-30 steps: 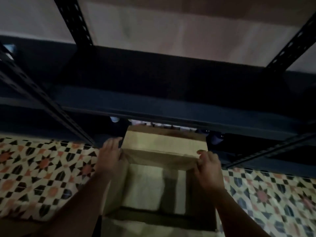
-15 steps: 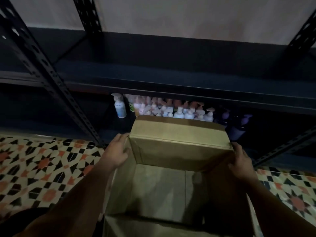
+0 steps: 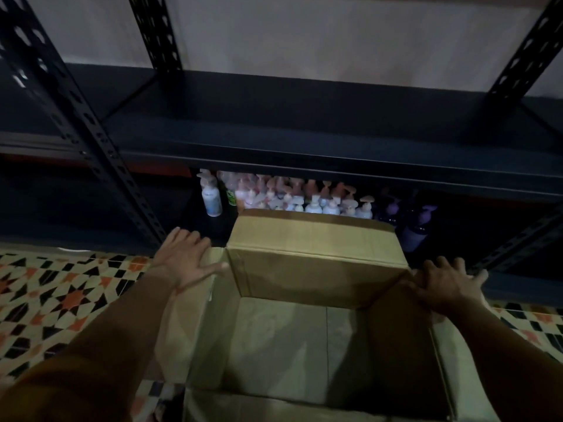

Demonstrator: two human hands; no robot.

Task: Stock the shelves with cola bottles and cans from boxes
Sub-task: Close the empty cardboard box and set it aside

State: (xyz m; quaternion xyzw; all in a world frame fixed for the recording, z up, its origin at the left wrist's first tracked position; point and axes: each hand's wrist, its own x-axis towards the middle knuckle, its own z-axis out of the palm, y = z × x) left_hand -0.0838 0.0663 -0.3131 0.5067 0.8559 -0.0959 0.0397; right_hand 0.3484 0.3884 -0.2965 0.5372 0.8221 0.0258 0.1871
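- Cardboard box (image 3: 304,339): open at the top, standing on the floor in front of the shelving; inside showed only its bare bottom; far flap (image 3: 313,236) folded outward toward the shelves.
- Left hand (image 3: 185,257): lay flat on the box's left side flap, fingers straight and spread, thumb pointing toward the box's far left corner; grasped nothing.
- Right hand (image 3: 447,284): rested on the box's right side flap at the far right corner, fingers spread and reaching over the flap edge; dim light hid whether they curled round it.
- Dark metal shelf (image 3: 335,147): ran across the view above and beyond the box, with no goods showing on its visible surface; perforated uprights (image 3: 76,111) at left and right.
- Pump bottles (image 3: 274,196): crowded together on the lower level just behind the box, white and pinkish at left and centre, darker purple ones at right.
- Patterned tile floor (image 3: 61,300): star motifs in black, orange and cream on either side of the box.
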